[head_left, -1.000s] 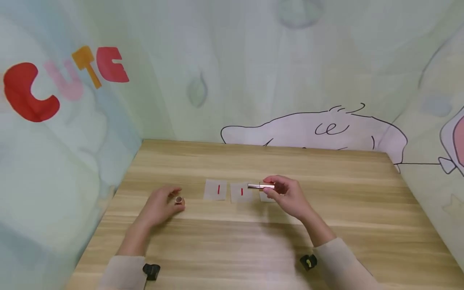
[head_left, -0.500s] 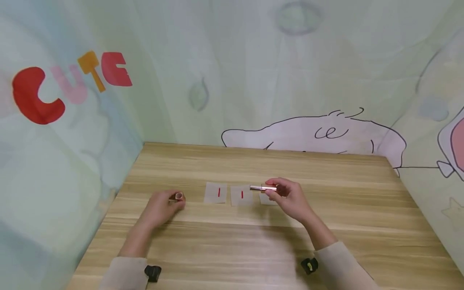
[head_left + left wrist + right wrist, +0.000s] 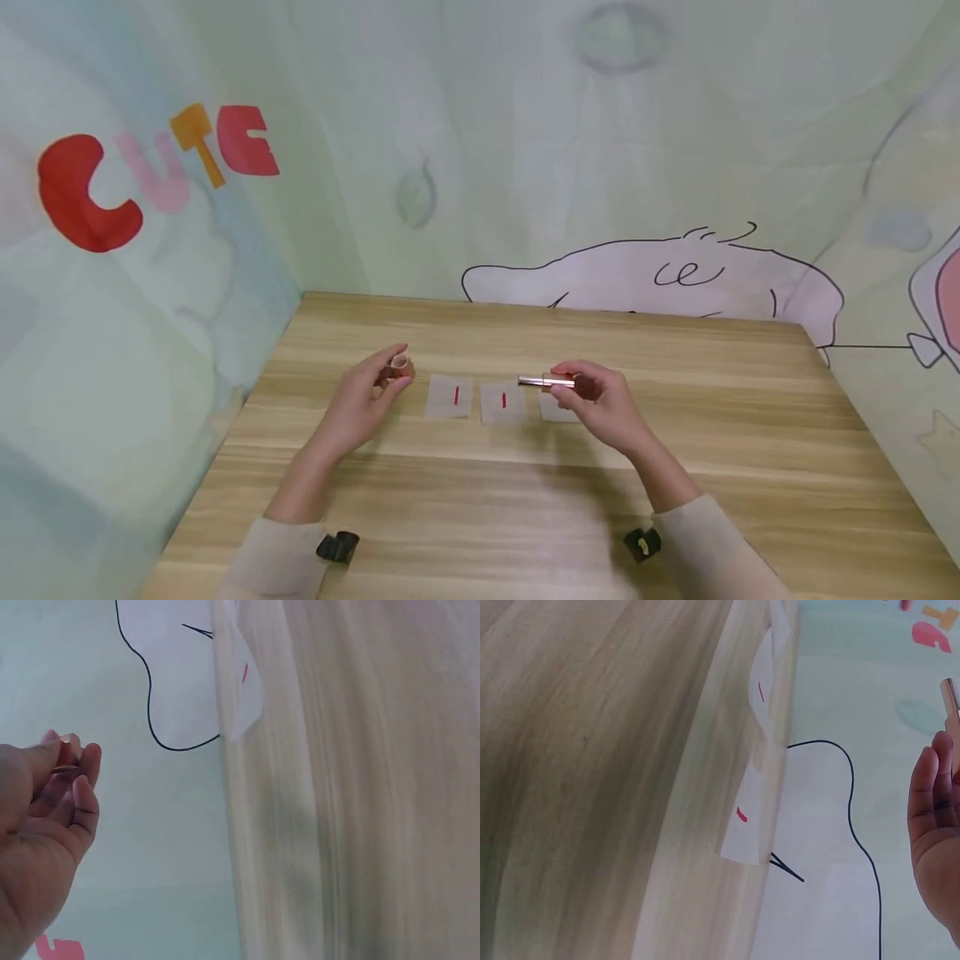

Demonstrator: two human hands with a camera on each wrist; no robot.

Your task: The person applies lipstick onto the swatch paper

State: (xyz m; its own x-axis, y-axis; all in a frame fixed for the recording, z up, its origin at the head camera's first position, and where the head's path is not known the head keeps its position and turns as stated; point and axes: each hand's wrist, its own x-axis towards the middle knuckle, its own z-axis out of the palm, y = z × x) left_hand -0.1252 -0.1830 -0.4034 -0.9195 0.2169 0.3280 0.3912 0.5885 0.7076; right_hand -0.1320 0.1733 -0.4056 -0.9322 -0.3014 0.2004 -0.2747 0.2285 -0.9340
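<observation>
In the head view my left hand [image 3: 356, 408] holds a small rose-gold lipstick cap [image 3: 401, 366] between thumb and fingers, its round opening toward the camera. My right hand [image 3: 606, 410] pinches a shiny gold lipstick [image 3: 546, 382] level above the paper squares, its slim metal end pointing left. Two white paper squares, the left one [image 3: 442, 397] and the middle one [image 3: 491, 406], each carry a short upright red stroke. A third square [image 3: 552, 410] lies partly hidden below the right hand. The right wrist view shows a red mark on the nearest paper [image 3: 744, 836].
The squares lie in a row on a wood-grain table [image 3: 480, 517]. Printed cloth walls stand along its back and left, with coloured letters [image 3: 90, 196] and a line-drawn animal [image 3: 645, 275]. Black wrist devices [image 3: 339, 547] sit at both cuffs.
My left hand has moved right and away from me with the cap, coming nearer the left paper square. The right hand with the lipstick has stayed almost still.
</observation>
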